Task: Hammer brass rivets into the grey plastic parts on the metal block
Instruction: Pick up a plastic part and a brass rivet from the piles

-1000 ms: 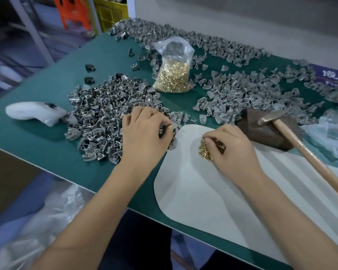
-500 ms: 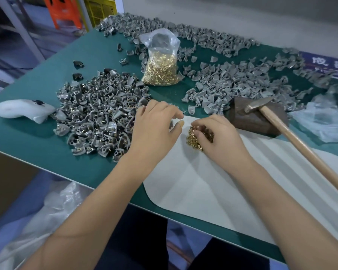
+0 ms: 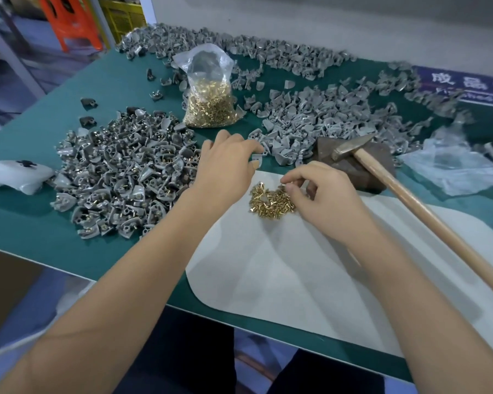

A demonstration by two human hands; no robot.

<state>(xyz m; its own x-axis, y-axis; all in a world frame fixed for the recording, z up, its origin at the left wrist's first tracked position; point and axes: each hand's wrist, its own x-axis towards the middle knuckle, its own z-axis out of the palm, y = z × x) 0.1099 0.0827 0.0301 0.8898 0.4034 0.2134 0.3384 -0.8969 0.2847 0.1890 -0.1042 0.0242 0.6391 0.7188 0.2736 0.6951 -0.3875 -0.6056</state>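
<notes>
Two bare forearms reach into view from the lower edge, both uncovered from elbow to wrist: no sleeves, no gloves, no watch, no bracelet. The left hand [image 3: 225, 169] and the right hand [image 3: 325, 194] carry no rings that can be seen. The fingernails that show on the left hand [image 3: 256, 164] are short and plain, without polish. Below the table edge, between the two arms, dark clothing [image 3: 182, 356], navy or black, covers the person's lap; its cut and fabric cannot be made out. No markings, tattoos or bandages appear on either arm.
</notes>
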